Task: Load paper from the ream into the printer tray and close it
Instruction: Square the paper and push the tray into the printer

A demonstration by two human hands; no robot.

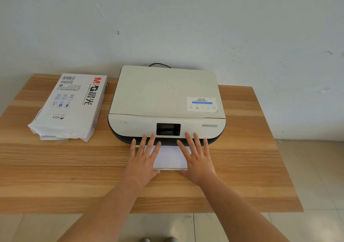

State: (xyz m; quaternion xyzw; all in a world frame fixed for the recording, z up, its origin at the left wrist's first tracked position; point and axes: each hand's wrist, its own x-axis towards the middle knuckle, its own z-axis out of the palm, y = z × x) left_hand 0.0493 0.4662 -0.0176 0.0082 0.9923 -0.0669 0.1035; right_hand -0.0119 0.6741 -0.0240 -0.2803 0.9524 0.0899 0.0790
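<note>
A cream HP printer [165,94] with a dark base sits at the back middle of the wooden table [55,167]. From its front slot a stack of white paper [170,157] sticks out toward me, lying on the pulled-out tray. My left hand [143,158] lies flat on the paper's left side, fingers spread and tips at the printer's dark front. My right hand [197,156] lies flat on the right side the same way. An opened white ream wrapper [70,106] with red and black print lies left of the printer.
A black cable [160,65] leaves the printer's back toward the white wall. The table's right edge is near the printer; a tiled floor [316,176] shows to the right and below the front edge.
</note>
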